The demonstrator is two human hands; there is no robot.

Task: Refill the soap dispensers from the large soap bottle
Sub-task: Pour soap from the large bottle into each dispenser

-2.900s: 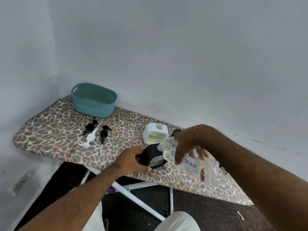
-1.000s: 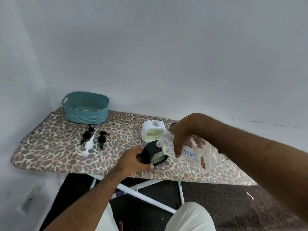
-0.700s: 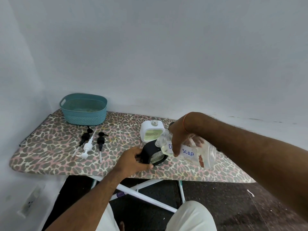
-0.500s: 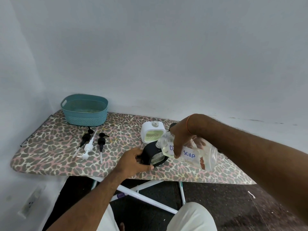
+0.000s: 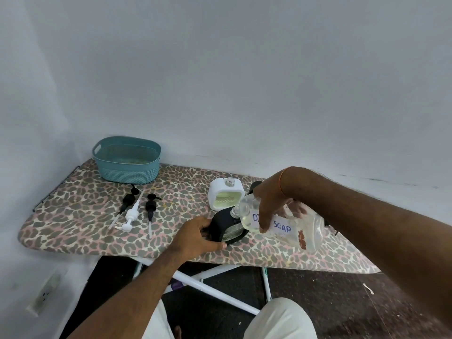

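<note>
My right hand grips the large clear soap bottle, tipped on its side with its mouth at the neck of the black dispenser. A white label on the bottle reads SOAP. A little pale liquid lies near the bottle's mouth. My left hand holds the black dispenser by its left side on the board. Behind it stands a white dispenser, uncapped, with yellow-green soap showing in its window. Another dark object is mostly hidden behind my right wrist.
The leopard-print ironing board runs along the white wall. A teal basket sits at its far left end. Two black pump heads and a white pump head lie loose in front of the basket. The board's white legs cross underneath.
The hands, bottle and dispenser have kept the same pose. Only the view has shifted slightly.
</note>
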